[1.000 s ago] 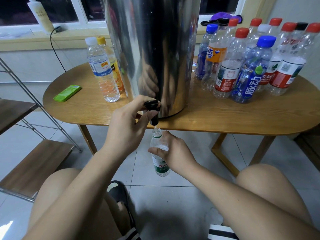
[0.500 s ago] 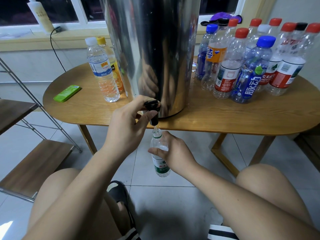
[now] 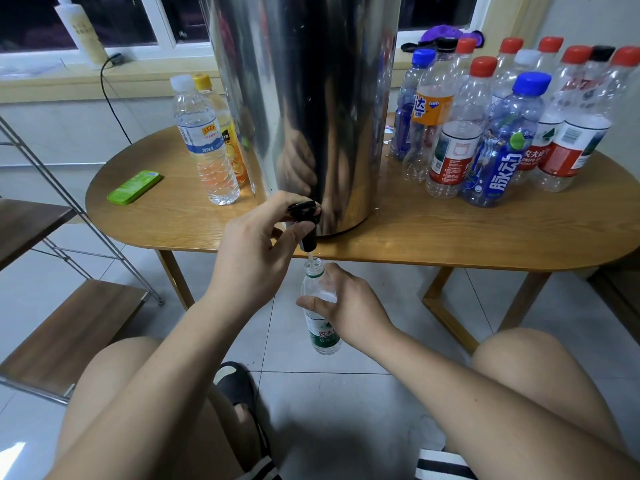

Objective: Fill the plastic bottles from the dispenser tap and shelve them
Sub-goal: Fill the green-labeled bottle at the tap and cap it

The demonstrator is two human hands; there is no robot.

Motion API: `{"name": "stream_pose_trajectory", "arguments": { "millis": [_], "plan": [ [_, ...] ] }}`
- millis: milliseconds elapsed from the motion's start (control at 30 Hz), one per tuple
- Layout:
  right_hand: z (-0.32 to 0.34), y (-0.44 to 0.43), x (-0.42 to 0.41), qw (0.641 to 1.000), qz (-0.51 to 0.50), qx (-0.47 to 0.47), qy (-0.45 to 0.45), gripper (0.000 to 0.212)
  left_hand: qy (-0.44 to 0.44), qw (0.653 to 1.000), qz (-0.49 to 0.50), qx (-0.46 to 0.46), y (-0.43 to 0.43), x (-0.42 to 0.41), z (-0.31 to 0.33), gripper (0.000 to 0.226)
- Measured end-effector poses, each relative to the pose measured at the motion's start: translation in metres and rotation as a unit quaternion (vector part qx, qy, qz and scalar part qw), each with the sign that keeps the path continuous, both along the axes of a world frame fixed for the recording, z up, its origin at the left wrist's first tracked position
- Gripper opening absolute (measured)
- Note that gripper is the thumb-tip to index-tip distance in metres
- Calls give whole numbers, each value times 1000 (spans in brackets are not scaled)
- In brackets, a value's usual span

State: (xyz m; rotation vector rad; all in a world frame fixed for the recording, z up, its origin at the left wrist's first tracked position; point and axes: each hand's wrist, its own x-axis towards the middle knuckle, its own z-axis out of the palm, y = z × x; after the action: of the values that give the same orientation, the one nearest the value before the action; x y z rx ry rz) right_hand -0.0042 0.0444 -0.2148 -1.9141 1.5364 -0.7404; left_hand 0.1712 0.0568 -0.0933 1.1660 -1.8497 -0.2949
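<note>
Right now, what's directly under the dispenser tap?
Under the tap, the uncapped green-labelled bottle, gripped by the right hand. The hand covers its middle, hiding the water level.

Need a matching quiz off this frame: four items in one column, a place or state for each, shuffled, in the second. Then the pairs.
1. tap lever
2. green-label bottle
3. green case
4. front blue-cap bottle

A. flat on the table's left end
B. uncapped, in the right hand under the spout
C. in the left hand's grip
D. standing capped, right of the dispenser

Pairs: 1-C, 2-B, 3-A, 4-D
</note>
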Motion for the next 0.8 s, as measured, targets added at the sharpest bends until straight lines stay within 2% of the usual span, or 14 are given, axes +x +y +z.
{"name": "stream_pose_trajectory", "arguments": {
  "millis": [800],
  "plan": [
    [-6, -2, 1, 1000, -1, 0, -3, 67, 0, 1000, 0, -5, 1, -1, 2, 20]
  ]
}}
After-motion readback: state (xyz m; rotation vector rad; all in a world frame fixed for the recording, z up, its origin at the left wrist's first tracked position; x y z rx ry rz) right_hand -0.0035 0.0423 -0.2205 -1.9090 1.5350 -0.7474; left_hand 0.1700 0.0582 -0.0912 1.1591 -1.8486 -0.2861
